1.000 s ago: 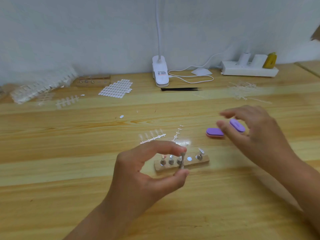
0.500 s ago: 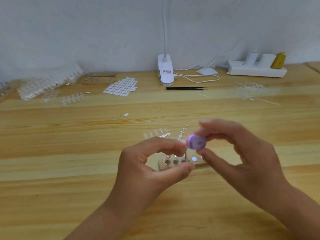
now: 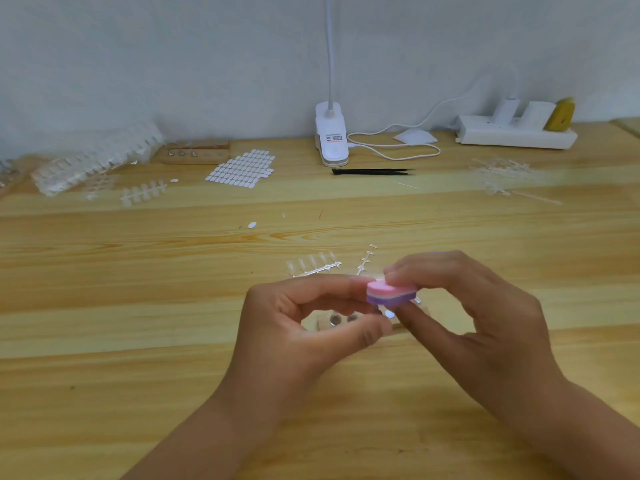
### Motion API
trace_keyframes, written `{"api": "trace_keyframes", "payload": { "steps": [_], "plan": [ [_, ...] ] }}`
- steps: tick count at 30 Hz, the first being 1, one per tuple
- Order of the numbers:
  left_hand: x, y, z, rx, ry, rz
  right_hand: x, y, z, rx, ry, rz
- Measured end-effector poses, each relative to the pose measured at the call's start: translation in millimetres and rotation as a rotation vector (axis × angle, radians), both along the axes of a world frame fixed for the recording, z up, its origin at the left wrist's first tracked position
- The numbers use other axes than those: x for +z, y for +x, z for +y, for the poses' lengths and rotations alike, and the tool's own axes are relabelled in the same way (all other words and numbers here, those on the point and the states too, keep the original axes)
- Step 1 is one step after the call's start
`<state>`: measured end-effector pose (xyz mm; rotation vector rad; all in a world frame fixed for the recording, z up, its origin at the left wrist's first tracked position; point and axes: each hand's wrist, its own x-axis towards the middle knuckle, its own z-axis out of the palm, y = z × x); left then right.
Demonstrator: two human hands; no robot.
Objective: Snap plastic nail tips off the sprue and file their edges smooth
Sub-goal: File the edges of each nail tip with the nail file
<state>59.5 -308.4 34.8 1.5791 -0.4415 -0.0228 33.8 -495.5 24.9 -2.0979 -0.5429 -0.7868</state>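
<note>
My right hand (image 3: 471,327) pinches a small pink-and-purple buffer block (image 3: 389,293) between thumb and fingers. My left hand (image 3: 304,327) pinches a small stand peg with a nail tip; the piece is mostly hidden behind the block and my fingertips. The block lies against my left fingertips. Just behind both hands sits the wooden holder block (image 3: 337,320) with metal discs. A clear sprue with several nail tips (image 3: 313,265) lies beyond it, with a bare sprue strip (image 3: 366,259) to its right.
At the back stand a white clip lamp (image 3: 330,140), black tweezers (image 3: 372,171), a white power strip (image 3: 516,133), a sheet of adhesive tabs (image 3: 242,168), a second wooden holder (image 3: 195,152), bagged nail sprues (image 3: 93,161) and loose empty sprues (image 3: 502,174).
My right hand picked up the buffer block from the table and brought it left to my left fingertips. The left hand stayed above the wooden holder with its pinched piece.
</note>
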Motion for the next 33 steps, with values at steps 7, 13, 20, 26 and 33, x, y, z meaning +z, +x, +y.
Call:
{"api": "trace_keyframes", "payload": {
  "steps": [7, 13, 20, 26, 33],
  "plan": [
    [2, 1, 1, -0.026, -0.091, 0.051, -1, -2, 2, 0.041, -0.013, -0.067],
    [2, 3, 2, -0.015, -0.138, 0.058, 1, 1, -1, 0.010, 0.022, 0.006],
    [1, 0, 2, 0.019, -0.009, -0.061, 1, -1, 2, -0.003, 0.030, -0.001],
    [2, -4, 2, 0.100, 0.079, -0.148, -1, 4, -4, -0.018, -0.082, -0.104],
    [2, -4, 2, 0.082, 0.053, -0.111, -3, 4, 0, 0.041, -0.066, -0.149]
  ]
}}
